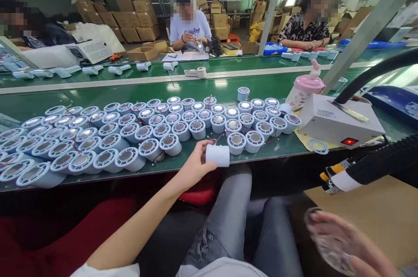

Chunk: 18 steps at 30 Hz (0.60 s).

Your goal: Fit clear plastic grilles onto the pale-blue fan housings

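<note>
My left hand (195, 164) is closed on a pale blue cylindrical housing (217, 155), held on its side at the near edge of the green belt (107, 94). Red wires trail from it toward the neighbouring pieces. Many similar round housings (143, 126) with mesh centres lie in rows across the belt. My right hand (346, 242) is low at the right, smeared by motion, against a thin clear round piece (326, 242); whether its fingers grip it is unclear.
A white control box (339, 122) with a lit red switch stands at the right, a pink bottle (305, 89) behind it. A black hose with a yellow-tipped tool (339, 177) crosses the right side. Three people sit across the far belt, cardboard boxes (130, 18) behind them.
</note>
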Available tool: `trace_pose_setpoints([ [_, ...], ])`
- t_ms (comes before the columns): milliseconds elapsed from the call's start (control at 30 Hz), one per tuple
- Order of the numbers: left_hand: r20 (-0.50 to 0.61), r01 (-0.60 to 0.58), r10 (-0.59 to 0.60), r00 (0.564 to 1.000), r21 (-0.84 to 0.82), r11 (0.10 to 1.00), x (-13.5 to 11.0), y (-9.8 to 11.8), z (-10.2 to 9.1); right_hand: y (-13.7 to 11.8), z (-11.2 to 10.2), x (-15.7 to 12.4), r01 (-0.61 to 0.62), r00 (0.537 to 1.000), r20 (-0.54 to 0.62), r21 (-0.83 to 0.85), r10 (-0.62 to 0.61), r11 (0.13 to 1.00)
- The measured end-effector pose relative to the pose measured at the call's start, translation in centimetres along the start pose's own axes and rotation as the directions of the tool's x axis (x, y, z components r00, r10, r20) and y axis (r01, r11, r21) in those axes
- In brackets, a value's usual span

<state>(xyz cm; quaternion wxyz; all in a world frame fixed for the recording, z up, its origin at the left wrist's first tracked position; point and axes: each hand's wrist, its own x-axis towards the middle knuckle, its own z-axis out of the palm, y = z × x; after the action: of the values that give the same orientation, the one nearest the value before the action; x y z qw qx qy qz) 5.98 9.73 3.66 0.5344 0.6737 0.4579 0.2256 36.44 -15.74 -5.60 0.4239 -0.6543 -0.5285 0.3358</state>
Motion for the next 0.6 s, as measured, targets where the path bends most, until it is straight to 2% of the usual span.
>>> trace_pose_setpoints([
  [33,0.052,0.071,-0.059,0.997,-0.255,0.964,-0.6,-0.5,0.6,-1.5,1.5,0.5,0.05,0.997,0.064,-0.049,-0.047,0.998],
  [67,0.135,0.169,-0.121,0.983,-0.44,0.882,-1.0,-1.0,1.3,-3.1,3.0,1.2,0.12,0.991,0.079,-0.119,-0.111,0.986],
  [100,0.235,0.274,-0.172,0.957,-0.527,0.804,-1.3,-1.4,2.0,-4.5,4.3,1.9,0.197,0.978,0.107,-0.192,-0.18,0.961],
  [167,0.426,0.436,-0.218,0.878,-0.525,0.731,-1.6,-1.8,3.4,-6.9,6.5,3.5,0.319,0.948,0.123,-0.341,-0.294,0.885],
  [233,0.558,0.476,-0.206,0.804,-0.397,0.785,-1.6,-1.7,4.5,-8.3,7.9,4.7,0.356,0.928,0.078,-0.47,-0.363,0.808],
  [267,0.598,0.43,-0.174,0.782,-0.317,0.845,-1.6,-1.5,4.8,-8.7,8.3,5.1,0.341,0.928,0.053,-0.52,-0.369,0.783],
  [300,0.622,0.335,-0.123,0.773,-0.236,0.912,-1.6,-1.3,5.1,-8.9,8.5,5.5,0.313,0.935,0.038,-0.553,-0.352,0.772],
  [367,0.624,0.045,0.019,0.781,-0.086,0.995,-1.5,-0.7,5.4,-9.1,8.4,5.8,0.251,0.962,0.057,-0.57,-0.267,0.783],
  [433,0.584,-0.22,0.167,0.794,0.021,0.975,-1.6,-0.3,5.7,-9.3,8.0,5.8,0.201,0.979,0.119,-0.523,-0.163,0.828],
  [467,0.553,-0.298,0.221,0.803,0.052,0.953,-1.6,-0.2,5.9,-9.4,7.7,5.8,0.177,0.981,0.155,-0.474,-0.116,0.862],
  [533,0.488,-0.359,0.28,0.827,0.075,0.931,-1.6,-0.4,6.3,-9.6,7.2,5.7,0.117,0.979,0.199,-0.345,-0.049,0.931],
  [600,0.438,-0.369,0.307,0.845,0.062,0.927,-1.5,-1.0,6.7,-9.9,6.8,5.6,0.051,0.981,0.192,-0.205,-0.011,0.977],
])
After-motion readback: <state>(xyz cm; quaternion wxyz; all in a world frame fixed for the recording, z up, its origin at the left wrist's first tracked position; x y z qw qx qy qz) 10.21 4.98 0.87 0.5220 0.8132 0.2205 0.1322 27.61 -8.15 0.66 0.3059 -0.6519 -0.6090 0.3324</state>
